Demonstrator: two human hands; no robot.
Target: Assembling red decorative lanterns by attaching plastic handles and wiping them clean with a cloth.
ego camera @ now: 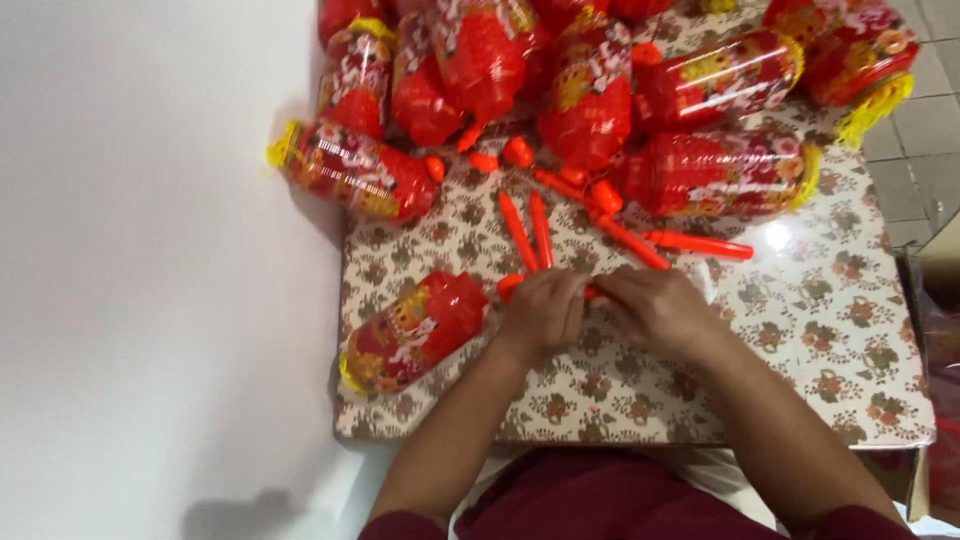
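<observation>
My left hand (545, 312) and my right hand (655, 308) meet over the middle of the flowered table (830, 330), both closed around one orange-red plastic stick (510, 286) whose ends poke out between the fingers. The stick leads to a red and gold lantern (415, 332) lying on its side just left of my left hand. Several loose orange-red sticks (530, 232) lie fanned out on the table just beyond my hands.
A heap of red and gold lanterns (590, 90) with yellow tassels fills the table's far side. One lantern (350, 170) overhangs the left edge beside a white wall (150, 270). A tiled floor (930, 130) shows at right.
</observation>
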